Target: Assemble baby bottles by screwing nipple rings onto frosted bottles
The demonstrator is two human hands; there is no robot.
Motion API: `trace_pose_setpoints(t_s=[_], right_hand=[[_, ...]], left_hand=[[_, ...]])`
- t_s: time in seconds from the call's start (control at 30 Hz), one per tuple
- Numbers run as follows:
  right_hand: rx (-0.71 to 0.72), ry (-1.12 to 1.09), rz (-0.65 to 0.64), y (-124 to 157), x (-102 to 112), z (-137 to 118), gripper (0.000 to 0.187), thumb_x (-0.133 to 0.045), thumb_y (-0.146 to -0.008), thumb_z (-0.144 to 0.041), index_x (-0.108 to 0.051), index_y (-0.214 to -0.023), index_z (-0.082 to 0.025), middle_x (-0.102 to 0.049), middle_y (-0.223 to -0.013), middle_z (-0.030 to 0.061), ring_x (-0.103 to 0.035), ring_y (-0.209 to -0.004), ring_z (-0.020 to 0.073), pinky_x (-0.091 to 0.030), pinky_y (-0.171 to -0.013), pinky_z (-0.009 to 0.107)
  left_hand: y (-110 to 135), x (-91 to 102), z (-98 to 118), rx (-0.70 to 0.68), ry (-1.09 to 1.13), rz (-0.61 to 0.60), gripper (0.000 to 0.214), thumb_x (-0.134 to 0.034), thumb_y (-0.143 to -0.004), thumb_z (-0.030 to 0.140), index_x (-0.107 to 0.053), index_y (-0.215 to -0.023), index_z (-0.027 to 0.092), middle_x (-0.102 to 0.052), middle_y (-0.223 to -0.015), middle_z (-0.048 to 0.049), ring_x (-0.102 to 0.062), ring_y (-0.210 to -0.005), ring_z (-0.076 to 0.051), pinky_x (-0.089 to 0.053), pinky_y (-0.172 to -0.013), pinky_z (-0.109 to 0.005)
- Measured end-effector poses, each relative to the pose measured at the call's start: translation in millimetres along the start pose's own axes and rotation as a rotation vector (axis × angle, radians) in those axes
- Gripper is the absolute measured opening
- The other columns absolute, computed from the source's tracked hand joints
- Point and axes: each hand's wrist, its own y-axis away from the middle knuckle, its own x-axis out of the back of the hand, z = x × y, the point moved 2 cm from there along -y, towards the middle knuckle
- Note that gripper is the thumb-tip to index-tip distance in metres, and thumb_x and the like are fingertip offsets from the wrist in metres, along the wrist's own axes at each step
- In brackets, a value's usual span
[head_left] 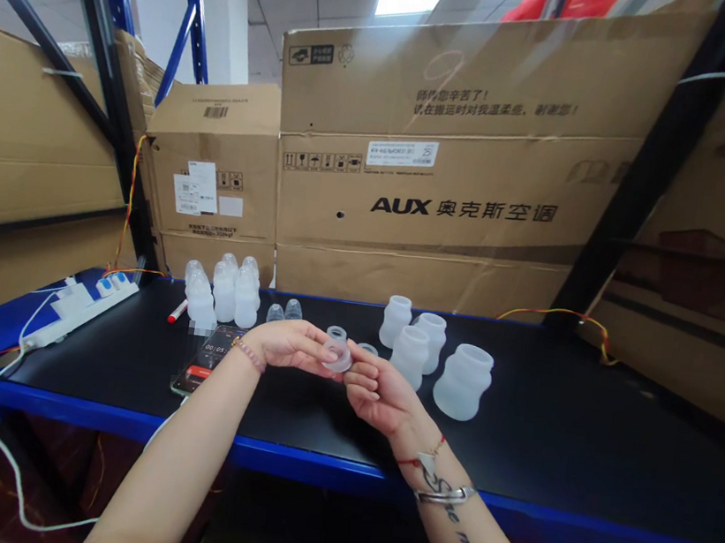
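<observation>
My left hand (297,345) and my right hand (380,388) meet over the middle of the black shelf. Between their fingertips is a small clear collar-like bottle part (337,350), with a round rim on top; both hands are closed on it. Just behind my right hand, another clear round part (366,349) is partly hidden. Beyond my left hand stand two small clear domed caps (293,310). To the right of my hands are several frosted, open-mouthed bottles (463,383), standing upright. At the left, several capped white bottles (247,296) stand in a group.
A phone (218,352) showing a timer lies left of my left wrist, by a red-and-white marker (177,311). Further left is a power strip (83,310) with white cables. Cardboard boxes (435,228) wall the back; a blue edge (323,467) runs along the shelf's front.
</observation>
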Motion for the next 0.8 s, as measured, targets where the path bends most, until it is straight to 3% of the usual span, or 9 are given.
trace_pose_setpoints(t_s=[0.17,0.4,0.67,0.8], right_hand=[[-0.079,-0.29,0.005,6.6,-7.2,1.6,0.038,-0.043,-0.098,-0.02,-0.03,-0.062,-0.021,-0.031,-0.038,-0.0109,-0.027,-0.03,0.001,-0.021,-0.03,0.009],[-0.077,-0.344,-0.224,2.0,3.1,2.0,0.039,-0.053,-0.093,-0.016,-0.029,-0.063,-0.022,-0.034,-0.039,-0.012,-0.032,-0.031,0.0025,-0.025,-0.031,0.012],[-0.099,-0.458,-0.205,1.3,9.0,6.9,0.038,-0.05,-0.095,-0.015,-0.028,-0.064,-0.023,-0.033,-0.04,-0.0118,-0.033,-0.032,0.003,-0.026,-0.031,0.014],[-0.074,-0.491,-0.176,7.7,4.4,0.2,0.038,-0.047,-0.096,-0.016,-0.029,-0.064,-0.023,-0.032,-0.04,-0.0118,-0.032,-0.031,0.0034,-0.024,-0.03,0.014]], left_hand=[[0.7,-2.7,0.1,-0.083,-0.09,-0.069,0.048,-0.086,-0.057,0.016,-0.071,-0.102,0.011,-0.071,-0.104,-0.01,-0.068,-0.096,-0.017,-0.047,-0.099,-0.032],[0.4,-11.0,2.2,-0.079,-0.205,-0.013,0.036,-0.08,-0.061,0.019,-0.072,-0.095,0.01,-0.071,-0.089,-0.0073,-0.068,-0.078,-0.014,-0.054,-0.086,-0.032],[-11.3,-3.2,0.3,-0.045,-0.419,0.234,0.022,-0.058,-0.057,0.002,-0.069,-0.072,0.011,-0.062,-0.065,0.0001,-0.059,-0.063,-0.011,-0.054,-0.066,-0.025],[-14.0,7.9,4.8,-0.134,-0.34,0.527,0.028,-0.052,-0.058,0.0,-0.067,-0.078,0.012,-0.061,-0.065,-0.0006,-0.058,-0.06,-0.01,-0.051,-0.059,-0.021]])
